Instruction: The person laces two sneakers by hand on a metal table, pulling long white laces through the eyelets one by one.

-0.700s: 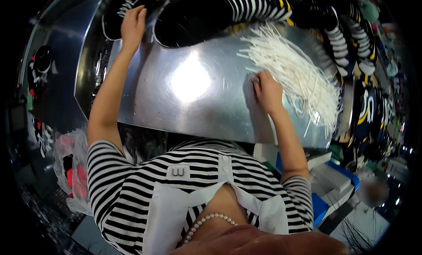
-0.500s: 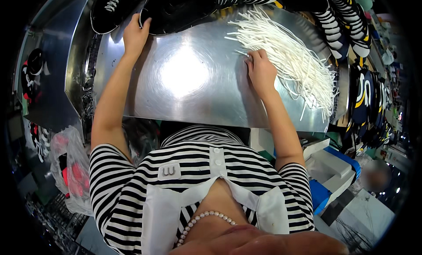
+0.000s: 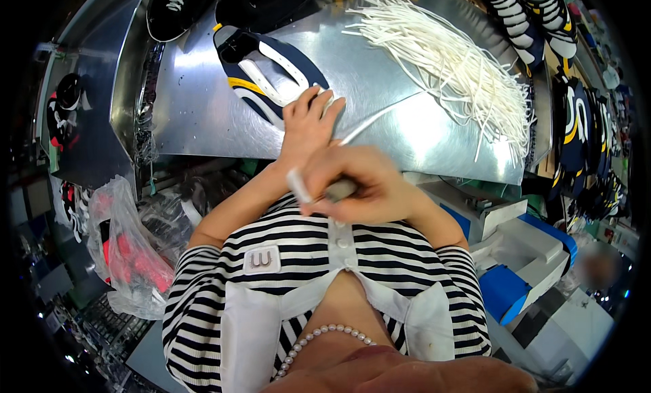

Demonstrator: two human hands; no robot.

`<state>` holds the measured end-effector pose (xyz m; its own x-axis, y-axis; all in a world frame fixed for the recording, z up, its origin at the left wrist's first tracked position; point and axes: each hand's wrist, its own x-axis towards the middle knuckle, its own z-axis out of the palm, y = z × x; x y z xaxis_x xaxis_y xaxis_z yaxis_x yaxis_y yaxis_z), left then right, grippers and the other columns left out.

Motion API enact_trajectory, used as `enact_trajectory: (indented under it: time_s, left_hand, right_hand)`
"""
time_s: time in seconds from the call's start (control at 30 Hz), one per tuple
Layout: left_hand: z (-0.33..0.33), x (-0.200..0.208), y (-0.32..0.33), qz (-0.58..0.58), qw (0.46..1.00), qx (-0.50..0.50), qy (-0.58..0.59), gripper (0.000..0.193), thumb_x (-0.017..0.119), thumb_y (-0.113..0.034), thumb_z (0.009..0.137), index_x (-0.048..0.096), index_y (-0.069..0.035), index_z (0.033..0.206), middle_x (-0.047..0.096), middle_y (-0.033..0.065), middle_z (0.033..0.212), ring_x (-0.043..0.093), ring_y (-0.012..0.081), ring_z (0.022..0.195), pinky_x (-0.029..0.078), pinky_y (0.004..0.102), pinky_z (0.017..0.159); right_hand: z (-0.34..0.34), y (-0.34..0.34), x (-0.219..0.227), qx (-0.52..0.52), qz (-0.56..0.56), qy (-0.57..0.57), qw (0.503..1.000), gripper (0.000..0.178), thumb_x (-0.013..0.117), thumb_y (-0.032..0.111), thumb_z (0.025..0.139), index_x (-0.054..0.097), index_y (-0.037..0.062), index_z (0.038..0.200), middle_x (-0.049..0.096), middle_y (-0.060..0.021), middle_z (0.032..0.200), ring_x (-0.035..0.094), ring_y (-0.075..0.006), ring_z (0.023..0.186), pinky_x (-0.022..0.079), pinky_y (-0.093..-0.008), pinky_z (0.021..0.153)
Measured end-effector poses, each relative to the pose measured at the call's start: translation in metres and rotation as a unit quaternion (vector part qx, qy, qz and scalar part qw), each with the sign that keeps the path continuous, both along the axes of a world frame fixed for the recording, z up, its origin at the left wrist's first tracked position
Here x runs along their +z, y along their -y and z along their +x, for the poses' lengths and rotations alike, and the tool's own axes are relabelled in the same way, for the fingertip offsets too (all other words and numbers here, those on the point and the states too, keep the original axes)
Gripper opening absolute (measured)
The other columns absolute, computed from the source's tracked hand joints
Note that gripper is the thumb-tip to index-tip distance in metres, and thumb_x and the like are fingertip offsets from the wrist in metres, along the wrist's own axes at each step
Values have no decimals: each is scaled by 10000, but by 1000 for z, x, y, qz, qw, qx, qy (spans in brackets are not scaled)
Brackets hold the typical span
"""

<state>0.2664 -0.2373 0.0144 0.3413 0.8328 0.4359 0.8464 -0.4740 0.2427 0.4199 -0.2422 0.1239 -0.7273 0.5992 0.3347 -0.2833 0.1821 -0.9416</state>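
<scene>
A navy shoe upper [image 3: 313, 67] with white eyelet strips and a yellow stripe lies on the metal table, its toe toward me. My left hand [image 3: 308, 125] holds its toe end, fingers spaced over the top and the thumb hidden. Close to my chest, my right hand [image 3: 369, 183] is curled closed and smeared by motion. A white shoelace [image 3: 380, 113] runs from the lace pile toward this hand, and a white end sticks out by its fingers. Something greyish shows inside the right hand, too blurred to name.
A heap of white laces [image 3: 447, 67] covers the table's right side. Black shoes [image 3: 175, 13] line the far edge. More navy uppers [image 3: 573, 135] hang or stack at the right. A clear plastic bag [image 3: 129, 244] is at lower left, a white-and-blue machine [image 3: 522, 257] at lower right.
My left hand has come back from the dark shoes at the far edge, and a navy upper now lies before me. My right hand has moved from the heap toward my chest with a lace.
</scene>
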Motion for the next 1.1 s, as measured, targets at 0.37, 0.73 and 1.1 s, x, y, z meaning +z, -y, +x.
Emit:
enact_trajectory:
  time_s: [0.37,0.73,1.1]
  left_hand:
    - [-106,68,-68,-282,957,28,-64,361,586,-357,958,654,-3,963,679,179,917,642,381,813,491,450,692]
    - [-62,29,-63,-625,509,36,591,500,553,-308,1014,510,68,1341,597,165,1310,584,234,1223,453,309,1075]
    - [-44,49,-48,-561,587,-15,583,447,524,-347,1021,601,31,1247,640,123,1210,594,192,1133,440,320,1027]
  right_hand:
    - [-26,-50,-92,-180,-417,-27,891,148,635,123,950,603,22,1054,681,-58,859,419,-12,564,316,-166,507]
    - [-26,-59,-102,-321,-239,-22,916,268,615,57,961,554,-6,1214,697,-72,918,649,-99,857,501,-220,775]
    - [-8,-38,-80,-350,-116,117,922,304,646,5,919,449,-5,1150,710,-95,901,673,-121,844,514,-224,784]
